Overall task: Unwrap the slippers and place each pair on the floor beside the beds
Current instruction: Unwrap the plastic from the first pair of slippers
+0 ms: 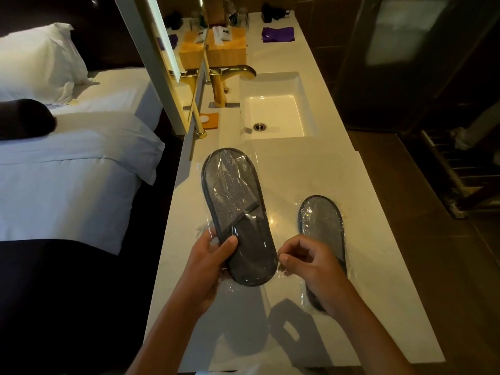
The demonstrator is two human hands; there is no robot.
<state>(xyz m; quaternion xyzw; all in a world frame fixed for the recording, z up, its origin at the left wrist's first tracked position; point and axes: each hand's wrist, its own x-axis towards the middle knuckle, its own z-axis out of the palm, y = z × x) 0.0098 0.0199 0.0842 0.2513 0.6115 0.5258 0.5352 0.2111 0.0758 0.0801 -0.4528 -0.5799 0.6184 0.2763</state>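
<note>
A grey slipper pair in clear plastic wrap (pixel 235 207) is held up over the white counter (pixel 311 169). My left hand (pixel 208 261) grips its near end, thumb on top. My right hand (pixel 308 262) pinches the plastic wrap at the slipper's right edge. A second wrapped grey slipper pair (pixel 322 223) lies flat on the counter to the right, its near end hidden behind my right hand and wrist.
A sunken sink (pixel 276 115) with a gold tap (pixel 224 82) lies further along the counter. Wooden tissue boxes (pixel 227 50) and a purple cloth (pixel 277 34) sit at the far end. A white bed (pixel 67 169) stands to the left, dark floor to the right.
</note>
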